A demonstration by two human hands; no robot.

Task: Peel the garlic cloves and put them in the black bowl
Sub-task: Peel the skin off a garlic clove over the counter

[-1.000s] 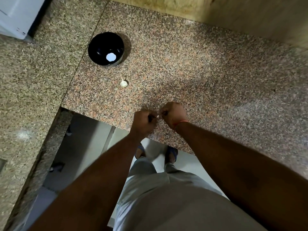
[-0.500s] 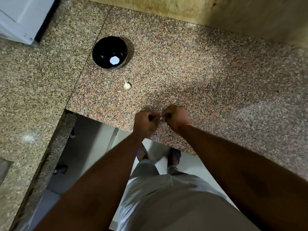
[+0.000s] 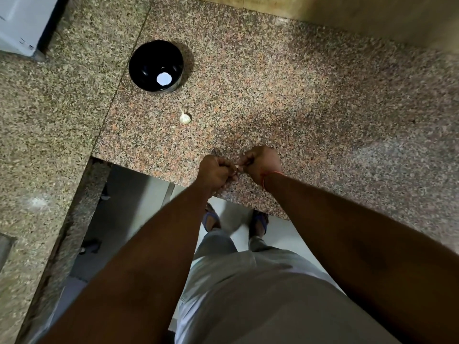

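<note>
My left hand [image 3: 215, 171] and my right hand [image 3: 261, 163] are curled knuckle to knuckle just above the front edge of the granite counter. Between their fingertips they pinch a small pale garlic clove [image 3: 239, 167], mostly hidden by the fingers. A garlic bulb [image 3: 184, 118] with a short stem lies on the counter further back, with a small white scrap [image 3: 173, 126] beside it. Behind the bulb stands the black bowl [image 3: 144, 60], which shows only a bright round reflection inside.
The granite counter [image 3: 310, 100] spreads wide to the right and wraps round on the left. A white appliance [image 3: 19, 23] stands at the back left corner. A tan wall [image 3: 347, 11] runs along the back. Below the counter edge are the floor and my feet.
The hands stay together on the clove, with only slight finger shifts. The view has shifted a little, so bowl and bulb sit lower in the frame.
</note>
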